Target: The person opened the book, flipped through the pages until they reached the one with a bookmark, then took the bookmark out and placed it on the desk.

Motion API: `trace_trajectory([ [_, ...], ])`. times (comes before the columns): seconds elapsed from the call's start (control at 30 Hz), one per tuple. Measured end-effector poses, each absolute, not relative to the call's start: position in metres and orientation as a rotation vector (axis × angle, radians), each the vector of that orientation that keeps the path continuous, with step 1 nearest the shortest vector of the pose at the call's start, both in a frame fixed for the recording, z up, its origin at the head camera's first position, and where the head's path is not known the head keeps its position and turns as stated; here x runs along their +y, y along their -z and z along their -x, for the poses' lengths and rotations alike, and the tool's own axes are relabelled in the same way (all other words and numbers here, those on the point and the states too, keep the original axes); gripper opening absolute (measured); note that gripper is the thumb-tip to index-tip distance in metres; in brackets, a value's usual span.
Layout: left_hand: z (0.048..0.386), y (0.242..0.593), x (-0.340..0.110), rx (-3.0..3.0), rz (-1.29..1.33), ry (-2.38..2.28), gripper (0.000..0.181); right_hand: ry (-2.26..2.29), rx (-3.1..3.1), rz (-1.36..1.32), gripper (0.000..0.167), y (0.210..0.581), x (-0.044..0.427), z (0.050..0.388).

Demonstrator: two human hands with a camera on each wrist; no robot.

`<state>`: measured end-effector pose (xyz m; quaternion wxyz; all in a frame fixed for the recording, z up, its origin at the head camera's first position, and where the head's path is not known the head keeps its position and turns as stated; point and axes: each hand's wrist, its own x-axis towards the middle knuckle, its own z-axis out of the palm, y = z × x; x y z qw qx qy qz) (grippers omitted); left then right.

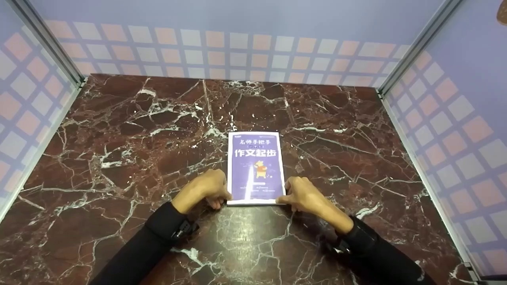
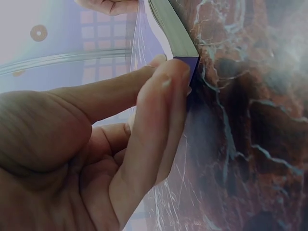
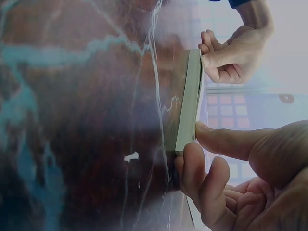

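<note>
Book (image 1: 257, 158): laid face up on the worktop (image 1: 336, 130), between both hands.
Left hand (image 1: 210, 188): fingers clamped on the near left corner, thumb placed on top.
Right hand (image 1: 304, 194): fingers clamped likewise on the near right corner.
Step in hand: the book is apparently being steadied or squared.
Next move: an even two-handed grip is probably called for.
Writing: "名师手把手" is printed above larger "作文起步"; smaller print cannot be read.

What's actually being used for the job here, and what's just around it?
Part of the job:
purple book
left hand, pinching its near left corner
right hand, pinching its near right corner

Just around:
marbled tabletop
patterned walls
</note>
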<state>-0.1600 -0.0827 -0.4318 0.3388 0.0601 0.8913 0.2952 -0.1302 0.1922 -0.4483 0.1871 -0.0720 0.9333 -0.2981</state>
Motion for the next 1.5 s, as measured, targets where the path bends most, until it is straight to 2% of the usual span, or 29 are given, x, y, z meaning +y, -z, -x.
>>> trace_trajectory([
  [0.37,0.158,0.433,-0.084,2.391,-0.200,-0.791,0.024,0.919,2.649,0.175,0.030,0.454,0.197,0.125],
  [0.6,0.159,0.431,-0.085,2.456,-0.271,-0.793,0.048,0.914,2.714,0.189,0.064,0.457,0.195,0.117],
  [0.67,0.160,0.431,-0.085,2.452,-0.248,-0.837,0.047,0.857,2.763,0.207,0.070,0.457,0.194,0.115],
  [0.73,0.161,0.431,-0.084,2.452,-0.207,-0.867,0.037,0.801,2.799,0.224,0.074,0.456,0.194,0.114],
  [0.83,0.161,0.431,-0.082,2.475,-0.144,-0.892,0.021,0.726,2.833,0.250,0.074,0.455,0.193,0.112],
  [1.03,0.162,0.428,-0.074,2.515,-0.067,-0.882,0.030,0.656,2.849,0.289,0.073,0.454,0.191,0.110],
  [1.5,0.153,0.420,-0.057,2.755,-0.149,-0.697,0.044,0.706,2.830,0.276,0.068,0.451,0.188,0.107],
])
